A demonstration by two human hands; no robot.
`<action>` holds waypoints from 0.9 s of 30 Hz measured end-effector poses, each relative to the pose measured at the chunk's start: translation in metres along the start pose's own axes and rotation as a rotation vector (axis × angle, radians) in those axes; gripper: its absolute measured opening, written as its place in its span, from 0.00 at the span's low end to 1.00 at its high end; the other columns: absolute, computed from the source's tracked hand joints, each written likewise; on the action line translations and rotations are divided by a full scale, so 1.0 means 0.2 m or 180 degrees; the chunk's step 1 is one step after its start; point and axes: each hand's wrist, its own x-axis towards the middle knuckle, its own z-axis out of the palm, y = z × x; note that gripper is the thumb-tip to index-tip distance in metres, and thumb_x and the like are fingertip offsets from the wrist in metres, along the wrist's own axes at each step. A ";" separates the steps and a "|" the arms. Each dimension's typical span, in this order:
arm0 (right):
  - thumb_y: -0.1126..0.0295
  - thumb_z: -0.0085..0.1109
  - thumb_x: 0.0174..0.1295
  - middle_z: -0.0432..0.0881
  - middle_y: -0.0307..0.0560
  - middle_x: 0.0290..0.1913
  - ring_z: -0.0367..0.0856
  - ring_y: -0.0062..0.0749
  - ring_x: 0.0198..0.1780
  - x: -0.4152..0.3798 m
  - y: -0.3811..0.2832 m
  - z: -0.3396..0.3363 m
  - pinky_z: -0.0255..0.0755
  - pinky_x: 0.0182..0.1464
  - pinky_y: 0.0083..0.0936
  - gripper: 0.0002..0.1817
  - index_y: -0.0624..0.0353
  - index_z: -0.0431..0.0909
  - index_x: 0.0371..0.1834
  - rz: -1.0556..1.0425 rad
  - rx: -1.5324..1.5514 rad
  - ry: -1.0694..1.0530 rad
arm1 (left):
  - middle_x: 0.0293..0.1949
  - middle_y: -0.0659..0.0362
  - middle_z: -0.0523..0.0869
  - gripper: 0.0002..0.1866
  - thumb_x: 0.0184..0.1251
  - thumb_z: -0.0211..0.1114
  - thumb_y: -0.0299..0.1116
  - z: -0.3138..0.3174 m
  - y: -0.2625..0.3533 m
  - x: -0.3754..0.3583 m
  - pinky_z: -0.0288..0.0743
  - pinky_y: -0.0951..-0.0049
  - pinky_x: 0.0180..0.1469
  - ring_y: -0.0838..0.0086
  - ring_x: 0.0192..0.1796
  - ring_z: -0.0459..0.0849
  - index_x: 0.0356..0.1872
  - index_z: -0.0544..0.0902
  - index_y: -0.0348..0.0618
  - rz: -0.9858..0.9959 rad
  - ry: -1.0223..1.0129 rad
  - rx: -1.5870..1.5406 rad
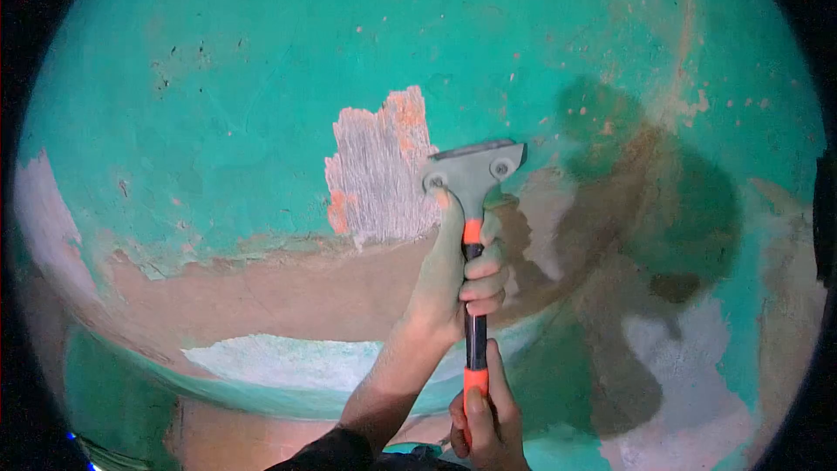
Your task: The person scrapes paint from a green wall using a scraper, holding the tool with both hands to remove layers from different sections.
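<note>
A long-handled paint scraper (473,179) with a wide grey head and a black-and-orange handle stands upright in front of the wall (288,52). My left hand (466,275) is wrapped around the upper handle, its thumb reaching up onto the head. Lower down, my right hand (488,423) grips the orange end of the handle. The blade edge lies against green paint, just right of a bared greyish-white patch (379,170) with ragged edges and pinkish spots.
Below the green paint runs a band of bare brown plaster (261,301), with a white patch (288,362) under it. A shadow (645,201) falls across the wall on the right. Another whitish patch (680,353) shows at the lower right.
</note>
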 end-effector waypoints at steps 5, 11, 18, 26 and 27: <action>0.59 0.39 0.75 0.61 0.31 0.20 0.55 0.14 0.17 0.01 0.01 0.00 0.55 0.20 0.14 0.33 0.60 0.43 0.78 -0.0113 -0.0045 -0.0017 | 0.15 0.73 0.55 0.31 0.67 0.38 0.71 0.03 0.02 0.03 0.47 0.85 0.10 0.88 0.11 0.51 0.30 0.67 0.52 0.0037 -0.0134 -0.0252; 0.64 0.37 0.74 0.66 0.41 0.21 0.61 0.19 0.15 0.03 -0.09 0.00 0.60 0.18 0.17 0.35 0.62 0.34 0.77 0.0657 0.0073 -0.0154 | 0.15 0.72 0.56 0.31 0.66 0.39 0.71 0.05 0.05 0.04 0.47 0.85 0.09 0.88 0.10 0.51 0.30 0.67 0.52 0.0077 -0.0205 -0.0219; 0.55 0.40 0.73 0.67 0.41 0.22 0.60 0.19 0.14 0.03 -0.18 0.04 0.59 0.17 0.18 0.39 0.61 0.35 0.78 0.0928 -0.0058 0.0092 | 0.15 0.72 0.57 0.31 0.66 0.40 0.71 0.06 0.05 0.04 0.48 0.85 0.09 0.88 0.10 0.52 0.30 0.67 0.52 0.0024 -0.0254 -0.0365; 0.55 0.40 0.74 0.63 0.35 0.20 0.57 0.15 0.15 0.03 -0.08 0.02 0.56 0.17 0.16 0.36 0.59 0.40 0.78 0.0130 -0.0115 -0.0056 | 0.15 0.72 0.57 0.30 0.66 0.40 0.71 0.07 0.06 0.04 0.48 0.85 0.09 0.88 0.10 0.52 0.30 0.67 0.52 0.0020 -0.0284 -0.0316; 0.55 0.40 0.74 0.63 0.34 0.20 0.57 0.15 0.15 0.03 -0.08 0.02 0.56 0.17 0.16 0.36 0.59 0.40 0.78 0.0133 -0.0095 -0.0050 | 0.15 0.72 0.57 0.30 0.66 0.40 0.71 0.09 0.07 0.04 0.48 0.85 0.09 0.88 0.10 0.53 0.30 0.67 0.52 0.0053 -0.0329 -0.0361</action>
